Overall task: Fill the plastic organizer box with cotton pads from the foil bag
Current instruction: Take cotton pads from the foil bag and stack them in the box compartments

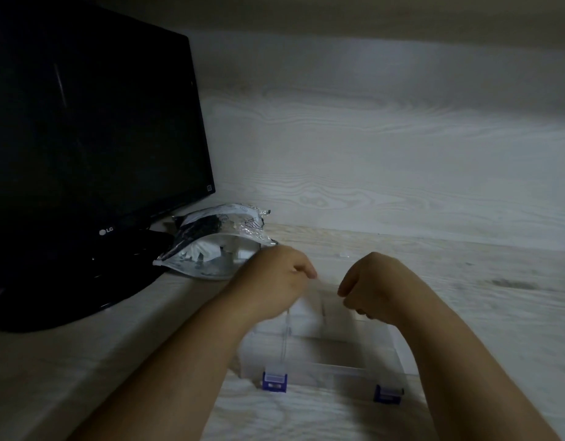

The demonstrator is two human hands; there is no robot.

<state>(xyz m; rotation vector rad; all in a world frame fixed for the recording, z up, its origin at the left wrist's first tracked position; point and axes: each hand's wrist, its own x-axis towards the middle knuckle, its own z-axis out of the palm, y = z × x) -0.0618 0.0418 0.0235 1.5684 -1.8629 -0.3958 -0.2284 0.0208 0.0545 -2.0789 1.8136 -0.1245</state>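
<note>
Clear organizer box (322,354) sits on worktop (465,281) close in front of the person, 2 blue latches (274,381) facing them; no pads visible inside. Left hand (275,278) and right hand (370,288) are over its far edge, fingers curled, probably lifting the clear lid; blur hides the actual grip. Foil bag (217,246) lies back-left by the monitor (84,122), white cotton pads (200,249) showing inside.

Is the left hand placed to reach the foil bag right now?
Probably yes. The foil bag lies just beyond the left hand, beside the monitor, with nothing between them. Its fingers are curled over the organizer box, though, perhaps gripping something.
</note>
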